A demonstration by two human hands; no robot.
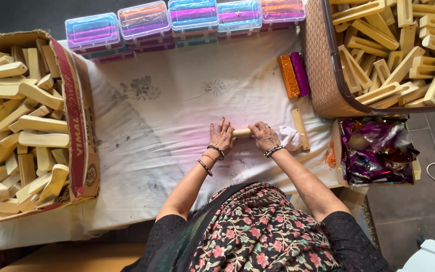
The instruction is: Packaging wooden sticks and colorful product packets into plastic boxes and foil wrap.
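Note:
Both hands rest on a pale wooden piece [242, 133] lying on the white cloth [177, 106]. My left hand [221, 136] presses its left end, fingers spread flat. Curled over its right end is my right hand [264, 137], close to a white rag [290, 138]. Another wooden stick [300, 128] lies just right of the rag. Two wrapped blocks, one orange [288, 76] and one purple [300, 73], sit farther back on the cloth.
A cardboard box [79, 126] full of wooden pieces stands at left. A woven basket [323, 65] of similar pieces is at back right. A box of shiny foil wrappers [376, 151] sits at right. Several clear plastic cases [144, 22] line the far edge.

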